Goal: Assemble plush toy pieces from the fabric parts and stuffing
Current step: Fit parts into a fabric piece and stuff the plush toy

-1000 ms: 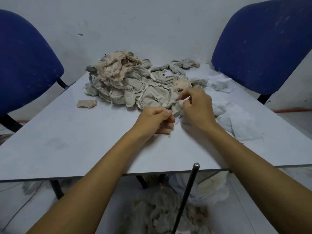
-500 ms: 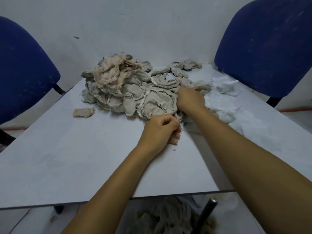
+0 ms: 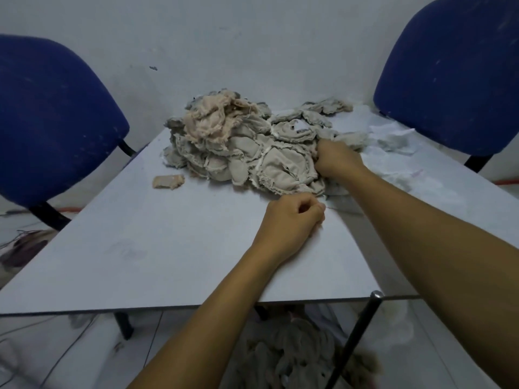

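Note:
A heap of grey and beige fabric pieces (image 3: 241,153) lies at the far middle of the grey table (image 3: 157,248). My right hand (image 3: 335,161) reaches into the heap's right edge, and its fingers are buried among the pieces. My left hand (image 3: 292,220) rests on the table just in front of the heap with curled fingers that pinch a small bit of white stuffing. More white stuffing (image 3: 393,169) spreads over the table to the right of the heap.
One loose beige piece (image 3: 168,181) lies alone left of the heap. Blue chairs stand at the left (image 3: 53,122) and right (image 3: 455,71). A black rod (image 3: 356,338) leans up near the table's front edge, above more fabric (image 3: 295,357) on the floor.
My right hand has moved away from my left hand, forward into the right edge of the fabric heap. My left hand has stayed in place with curled fingers.

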A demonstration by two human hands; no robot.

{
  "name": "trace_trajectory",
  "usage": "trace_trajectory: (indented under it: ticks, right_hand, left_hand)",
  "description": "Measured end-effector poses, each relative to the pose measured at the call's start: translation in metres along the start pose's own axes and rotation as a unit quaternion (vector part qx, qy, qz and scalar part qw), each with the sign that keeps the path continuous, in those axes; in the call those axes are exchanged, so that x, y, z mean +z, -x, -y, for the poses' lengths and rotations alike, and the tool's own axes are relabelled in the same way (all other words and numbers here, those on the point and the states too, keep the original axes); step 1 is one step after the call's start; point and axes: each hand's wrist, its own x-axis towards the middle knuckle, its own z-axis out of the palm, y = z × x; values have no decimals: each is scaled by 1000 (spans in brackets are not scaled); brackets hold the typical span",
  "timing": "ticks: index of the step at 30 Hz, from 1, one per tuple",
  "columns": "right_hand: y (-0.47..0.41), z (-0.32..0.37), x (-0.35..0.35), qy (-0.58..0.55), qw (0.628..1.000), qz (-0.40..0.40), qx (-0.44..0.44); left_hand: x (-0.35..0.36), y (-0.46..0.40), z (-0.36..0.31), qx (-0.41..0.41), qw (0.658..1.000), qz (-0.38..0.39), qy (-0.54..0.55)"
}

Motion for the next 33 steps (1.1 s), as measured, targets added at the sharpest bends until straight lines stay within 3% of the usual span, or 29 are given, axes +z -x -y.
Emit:
trace_trajectory:
  ticks: [4, 7, 10, 12, 15, 19, 22, 25, 28, 30, 33]
  right_hand:
    - [5, -3, 2, -57, 997, -49, -15]
    - [11, -12, -2, -206, 974, -88, -29]
    - [25, -19, -16, -460, 881, -100, -44]
    - [41, -19, -26, -546, 829, -109, -58]
    - [70, -13, -33, -585, 802, -91, -81]
    - [104, 0, -28, -638, 767, -55, -39]
    - [122, 1, -25, -672, 740, -33, 2]
    - [135, -11, -27, -675, 736, -42, 31]
    - [146, -21, -27, -680, 730, -52, 49]
    - [151, -20, -23, -694, 718, -14, 40]
    - [158, -12, -14, -702, 709, 56, 31]
  left_hand:
    - [3, -4, 1, -4, 1000, -13, 5]
    - [2, -5, 1, -6, 1000, -26, 2]
    - [3, -5, 1, 4, 999, -30, 11]
    - [1, -6, 0, 16, 996, -66, 56]
    - [-3, -6, -3, 25, 976, -121, 177]
    - [-4, -1, -8, 40, 956, -70, 282]
    - [-7, -4, -7, 33, 960, -61, 270]
    - [-7, -6, -9, -22, 980, -60, 191]
    - [0, 2, -13, -21, 985, -112, 126]
    - [0, 12, -17, -18, 980, -126, 155]
    - [-8, 26, -17, -49, 961, -72, 262]
